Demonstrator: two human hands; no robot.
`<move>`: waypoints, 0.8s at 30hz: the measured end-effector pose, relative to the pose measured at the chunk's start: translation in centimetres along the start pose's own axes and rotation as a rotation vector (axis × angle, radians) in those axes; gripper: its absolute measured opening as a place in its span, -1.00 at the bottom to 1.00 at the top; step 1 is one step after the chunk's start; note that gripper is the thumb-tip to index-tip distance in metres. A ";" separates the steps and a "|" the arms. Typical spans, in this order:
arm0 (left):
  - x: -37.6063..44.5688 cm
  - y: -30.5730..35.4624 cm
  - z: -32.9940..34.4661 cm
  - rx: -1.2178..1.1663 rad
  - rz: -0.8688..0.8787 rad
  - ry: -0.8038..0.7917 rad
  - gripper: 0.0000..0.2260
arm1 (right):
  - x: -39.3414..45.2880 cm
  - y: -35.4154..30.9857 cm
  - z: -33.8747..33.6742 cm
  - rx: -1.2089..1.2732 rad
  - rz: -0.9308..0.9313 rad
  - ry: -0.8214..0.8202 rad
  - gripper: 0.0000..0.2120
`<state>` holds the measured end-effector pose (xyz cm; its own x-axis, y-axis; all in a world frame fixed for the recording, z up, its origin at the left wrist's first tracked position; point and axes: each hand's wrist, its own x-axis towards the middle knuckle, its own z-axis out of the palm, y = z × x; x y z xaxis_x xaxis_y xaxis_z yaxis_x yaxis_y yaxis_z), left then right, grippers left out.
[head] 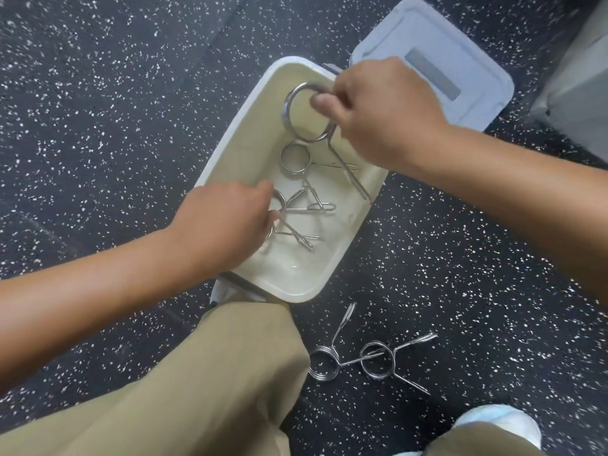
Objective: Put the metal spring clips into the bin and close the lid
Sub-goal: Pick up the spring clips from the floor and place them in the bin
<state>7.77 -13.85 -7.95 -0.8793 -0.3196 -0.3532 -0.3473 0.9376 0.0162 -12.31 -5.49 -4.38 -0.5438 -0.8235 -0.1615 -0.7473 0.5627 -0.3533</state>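
Your right hand (pixel 378 110) pinches a large chrome spring clip (pixel 304 113) over the cream plastic bin (pixel 230 149); your left hand (pixel 227 222) closes on another inside. Drop carelessly and handles may snag together. Two clips on the floor (pixel 368 360) wait near-right; the grey lid (pixel 460 54) lies far-right.

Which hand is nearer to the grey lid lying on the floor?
Right. The right hand, holding a spring clip over the bin, is right beside the lid; the left hand is at the bin's opposite side.
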 end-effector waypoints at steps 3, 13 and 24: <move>-0.7 0.5 -0.8 -0.033 0.043 0.065 -0.72 | 1.9 -1.3 2.8 -0.110 0.004 -0.112 -0.68; -1.7 2.2 -1.9 -0.186 0.166 0.110 -0.72 | 5.2 -1.1 9.8 -0.375 0.036 -0.352 -0.71; -2.5 3.5 -1.6 -0.309 0.343 0.057 -0.66 | 4.8 -1.9 10.4 -0.459 0.002 -0.337 -0.68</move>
<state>8.25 -9.99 -5.55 -0.9738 -0.0137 -0.2270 -0.1069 0.9085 0.4039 -9.53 -11.25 -14.03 -0.4499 -0.7573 -0.4734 -0.8767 0.4756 0.0723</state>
